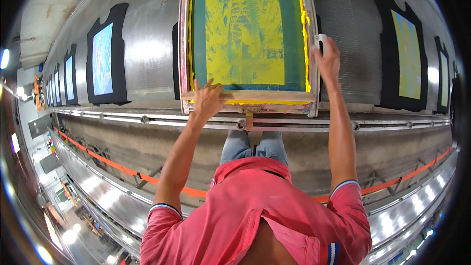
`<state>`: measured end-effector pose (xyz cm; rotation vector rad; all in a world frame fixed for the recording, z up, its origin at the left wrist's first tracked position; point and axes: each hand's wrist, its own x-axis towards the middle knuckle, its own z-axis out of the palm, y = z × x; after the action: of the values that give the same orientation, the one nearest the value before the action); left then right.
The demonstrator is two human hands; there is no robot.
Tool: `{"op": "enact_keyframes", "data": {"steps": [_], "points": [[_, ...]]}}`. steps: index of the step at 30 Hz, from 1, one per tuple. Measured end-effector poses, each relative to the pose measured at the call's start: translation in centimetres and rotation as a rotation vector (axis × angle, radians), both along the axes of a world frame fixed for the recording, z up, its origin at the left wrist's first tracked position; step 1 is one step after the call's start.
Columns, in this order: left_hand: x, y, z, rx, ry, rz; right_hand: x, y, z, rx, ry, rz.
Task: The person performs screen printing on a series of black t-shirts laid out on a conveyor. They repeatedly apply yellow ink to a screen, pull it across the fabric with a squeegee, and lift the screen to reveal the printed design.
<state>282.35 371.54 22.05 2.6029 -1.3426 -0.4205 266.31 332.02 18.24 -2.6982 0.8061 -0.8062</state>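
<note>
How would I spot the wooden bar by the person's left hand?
Find the large rectangular frame holding a green mesh smeared yellow. Along its near end, by the left hand, lies a long straight bar. Its pale wood sets it apart from the mesh and the silvery metal rail on its near side.

Pink shirt (230, 206), striped cuffs (344, 185), bluish trousers (235, 148)

A screen-printing workshop: a framed mesh screen (198, 34), streaked with yellow ink (245, 64), lies over a long metal printing table (149, 44) where black shirts (102, 59) with printed panels are spaced in a row. A metal rail (196, 123) edges it; another long metal table (105, 191) runs behind.
</note>
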Motion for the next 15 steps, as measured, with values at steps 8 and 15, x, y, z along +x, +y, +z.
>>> {"op": "enact_keyframes", "data": {"steps": [8,15], "points": [[-2.4,-0.7,-1.8,-0.018,0.119,0.139,3.7,-5.0,-3.0,0.681,0.111,-0.283],[-2.1,1.0,-0.9,-0.124,0.175,0.136,4.0,-3.9,0.3,0.638,-0.025,-0.304]]}}
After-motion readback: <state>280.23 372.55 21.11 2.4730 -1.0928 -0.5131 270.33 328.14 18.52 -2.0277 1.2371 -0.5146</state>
